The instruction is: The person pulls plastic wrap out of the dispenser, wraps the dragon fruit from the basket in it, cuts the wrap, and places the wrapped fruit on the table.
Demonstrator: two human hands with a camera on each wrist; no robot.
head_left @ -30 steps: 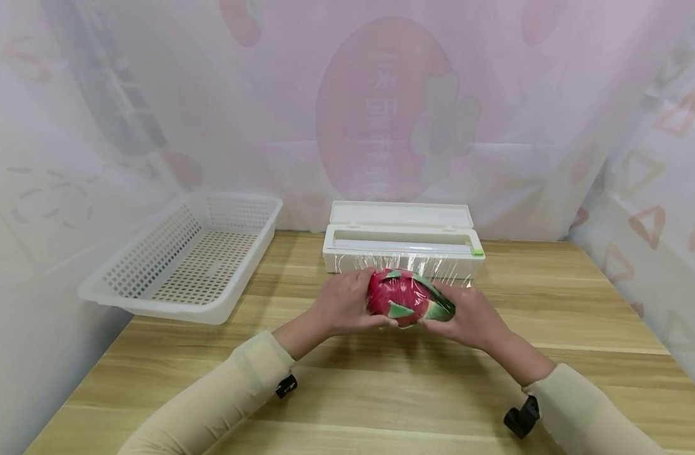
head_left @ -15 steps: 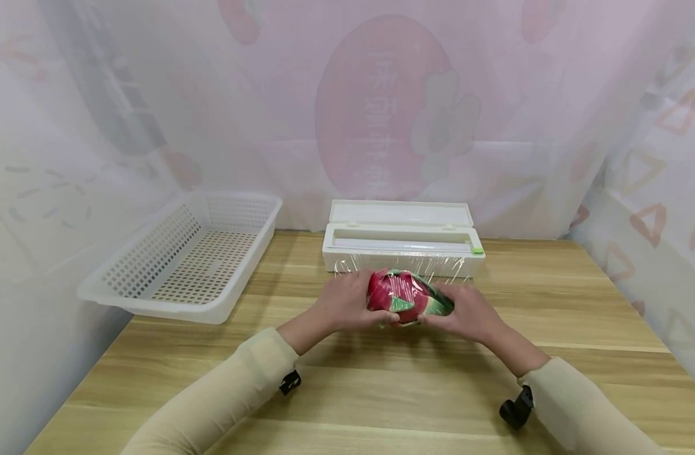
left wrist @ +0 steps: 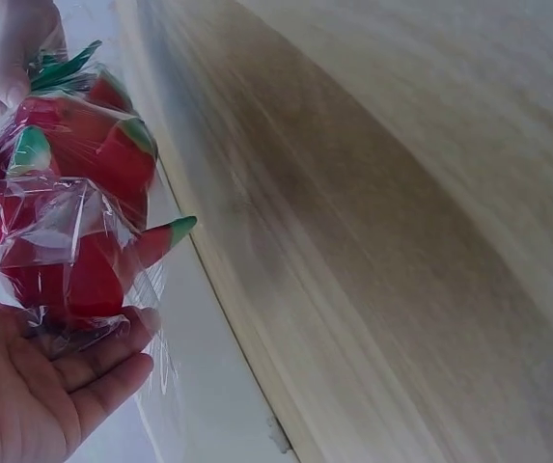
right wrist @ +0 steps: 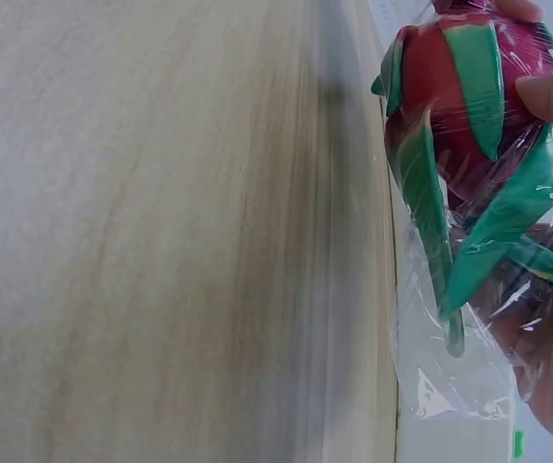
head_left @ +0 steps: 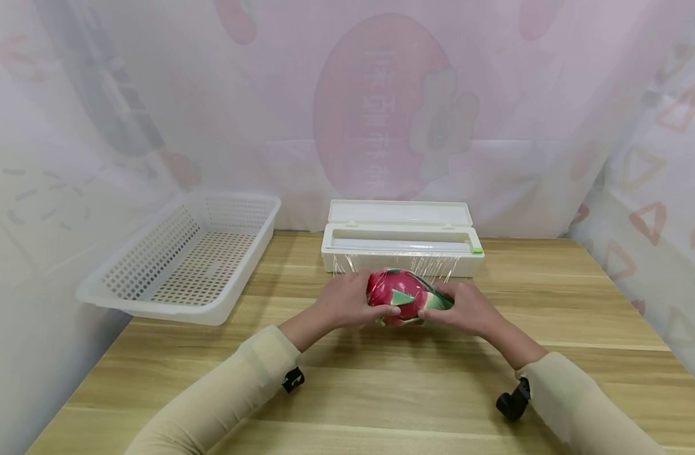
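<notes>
wooden bench (head_left: 370,404) lies under left fingers (head_left: 383,311) and right fingers (head_left: 436,314) that grip the dragon fruit (head_left: 395,287) between them, just turned a little, so clear wrap (head_left: 434,266) seems to be going round it.

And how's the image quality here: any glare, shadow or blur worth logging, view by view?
Head: bright glare streaks on the plastic film, a soft shadow on the table below the dragon fruit; left wrist: a hazy, bluish cast, white glints on the film, wood grain soft; right wrist: similarly hazy, table washed out toward the left, glints on the film.
</notes>
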